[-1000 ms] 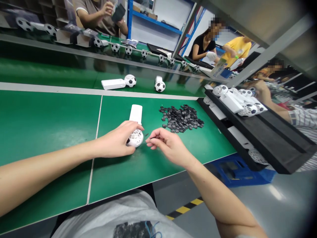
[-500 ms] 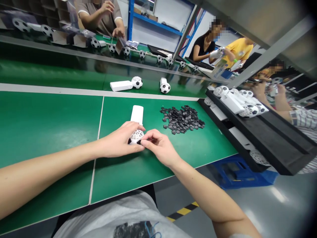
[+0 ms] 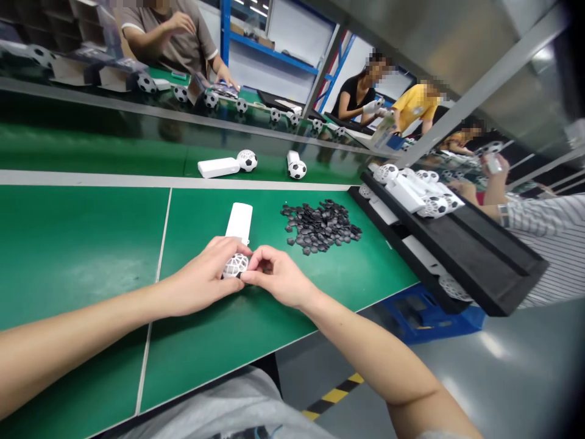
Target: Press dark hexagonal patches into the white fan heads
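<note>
A white lattice ball (image 3: 236, 266), patterned like a football, is joined to a flat white handle (image 3: 239, 221) that points away from me on the green table. My left hand (image 3: 211, 268) wraps round the ball from the left, thumb in front and fingers behind. At the ball's right side, my right hand (image 3: 273, 273) pinches with thumb and forefinger close to a black patch on its lower edge. The fingertips hide whether a separate black piece is between them. To the right lies a pile of small black pentagon pieces (image 3: 322, 227).
Two white items with football heads (image 3: 247, 160) (image 3: 297, 169) lie beyond the pale strip. Black trays (image 3: 484, 256) with more of them stand at the right, above a blue crate (image 3: 425, 314). Co-workers (image 3: 169, 30) sit across the line.
The view has shifted, so the table things sit slightly further left and lower. Both hands stay at the ball, the right still pinching at its right side. A co-worker's hand across the line has lowered.
</note>
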The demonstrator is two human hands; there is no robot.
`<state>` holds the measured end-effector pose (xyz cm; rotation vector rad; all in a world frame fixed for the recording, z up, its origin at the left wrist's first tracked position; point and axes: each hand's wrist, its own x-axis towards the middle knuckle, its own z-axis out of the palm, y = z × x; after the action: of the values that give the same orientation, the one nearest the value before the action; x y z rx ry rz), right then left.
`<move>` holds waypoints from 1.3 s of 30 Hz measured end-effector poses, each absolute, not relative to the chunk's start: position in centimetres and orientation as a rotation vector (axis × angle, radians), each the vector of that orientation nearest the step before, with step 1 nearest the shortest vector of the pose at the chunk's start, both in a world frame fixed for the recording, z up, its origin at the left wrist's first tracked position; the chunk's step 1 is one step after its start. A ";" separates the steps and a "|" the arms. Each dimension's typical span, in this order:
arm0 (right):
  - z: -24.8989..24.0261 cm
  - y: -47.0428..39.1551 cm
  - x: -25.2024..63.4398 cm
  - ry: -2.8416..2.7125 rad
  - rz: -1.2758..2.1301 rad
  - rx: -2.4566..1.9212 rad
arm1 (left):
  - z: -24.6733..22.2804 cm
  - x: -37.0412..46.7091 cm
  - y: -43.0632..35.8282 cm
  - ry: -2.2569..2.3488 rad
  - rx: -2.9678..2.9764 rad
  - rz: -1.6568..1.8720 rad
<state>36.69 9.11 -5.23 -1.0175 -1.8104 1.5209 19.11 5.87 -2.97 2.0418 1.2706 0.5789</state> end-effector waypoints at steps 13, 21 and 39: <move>-6.1 13.9 41.9 -2.669 -0.329 -1.439 | -3.4 18.5 5.9 1.303 2.086 0.627; -4.1 13.3 42.1 -2.771 -0.257 -1.522 | -3.1 16.5 5.6 1.548 1.676 0.570; -3.5 11.4 34.3 -2.491 0.749 -0.511 | -2.7 15.4 6.2 1.530 1.764 0.536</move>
<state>34.31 11.43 -3.47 -0.5114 -2.4907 0.7486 15.43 6.24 -2.68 1.7641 1.5295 0.5355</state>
